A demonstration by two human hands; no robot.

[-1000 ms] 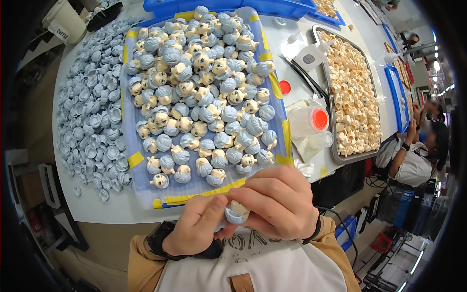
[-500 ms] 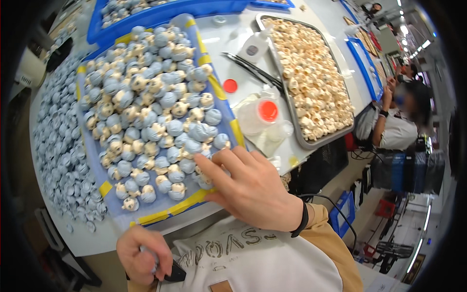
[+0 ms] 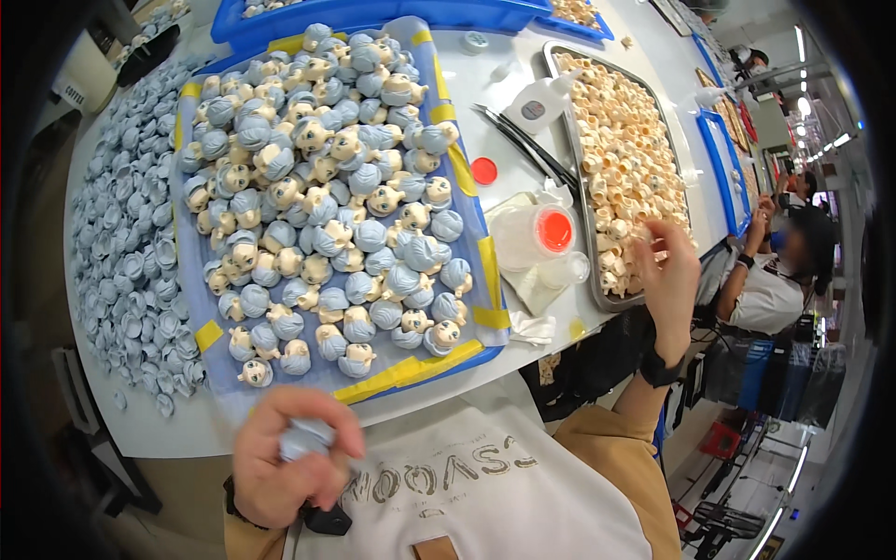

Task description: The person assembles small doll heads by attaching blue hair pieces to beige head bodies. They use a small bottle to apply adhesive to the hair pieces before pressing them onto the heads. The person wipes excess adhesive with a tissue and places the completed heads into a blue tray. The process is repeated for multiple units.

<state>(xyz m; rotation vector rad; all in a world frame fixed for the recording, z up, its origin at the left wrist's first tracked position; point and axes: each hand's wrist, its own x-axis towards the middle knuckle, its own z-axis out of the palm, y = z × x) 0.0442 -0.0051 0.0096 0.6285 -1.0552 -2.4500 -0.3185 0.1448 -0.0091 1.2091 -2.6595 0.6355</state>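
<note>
Holds a light-blue piece in the curled left hand, over the near edge of the lined tray toward its left corner; hides much of it behind blurred fingers. Bends the right hand narrowly above the near-right corner of the metal tray, covering some cream pieces; cannot tell whether gripping one. Shows liner along the lined tray's near edge, then overlapping doll heads with many faces hidden. Between trays, shows a red-topped jar, dark tweezers and a white bottle, with open white table toward the lined tray's far-right corner. Leftward, shows light-blue shells reaching nearly to the table's left edge. At the far edge, cuts off a blue bin.
</note>
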